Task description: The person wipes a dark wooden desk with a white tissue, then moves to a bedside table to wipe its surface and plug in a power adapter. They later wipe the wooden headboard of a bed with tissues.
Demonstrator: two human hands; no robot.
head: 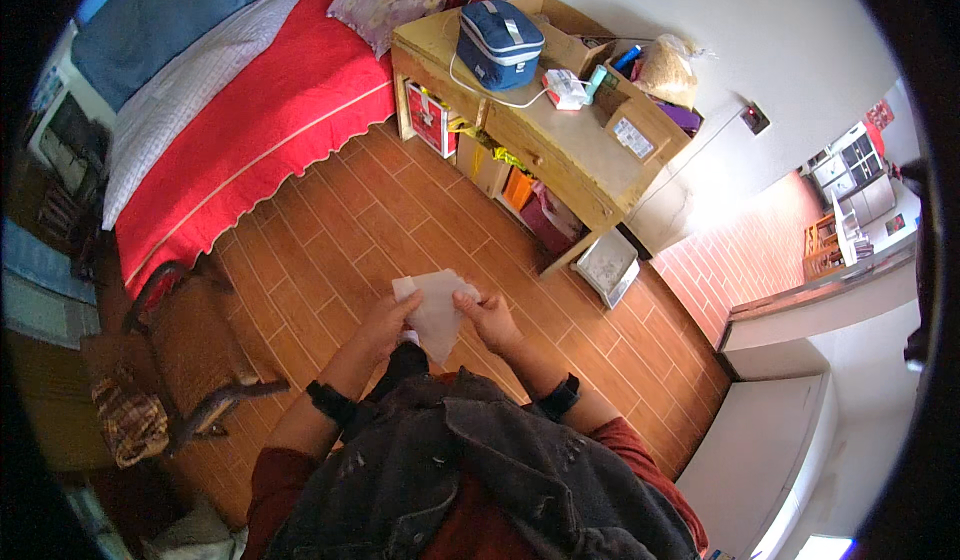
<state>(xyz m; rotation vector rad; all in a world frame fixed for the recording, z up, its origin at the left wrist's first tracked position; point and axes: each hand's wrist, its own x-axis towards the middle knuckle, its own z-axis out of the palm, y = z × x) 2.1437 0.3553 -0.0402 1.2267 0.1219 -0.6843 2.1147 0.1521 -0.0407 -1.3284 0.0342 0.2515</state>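
A thin white sheet (pixel 437 312), probably a tissue, hangs between my two hands in front of my body, above the tiled floor. My left hand (pixel 391 316) pinches its left edge, thumb on top. On the other side my right hand (pixel 491 318) grips the right edge, also with the thumb uppermost. The sheet's lower end tapers to a point over my lap. Most fingers of both hands are hidden behind the sheet or curled under. Dark bands circle both wrists.
Ahead stands a wooden desk (pixel 559 136) carrying a blue insulated bag (pixel 499 46), a tissue pack (pixel 564 89) and cardboard boxes (pixel 637 121). A bed with a red cover (pixel 300 87) is at left. A grey bin (pixel 609 266) sits by the desk's leg; an armchair (pixel 202 350) stands left.
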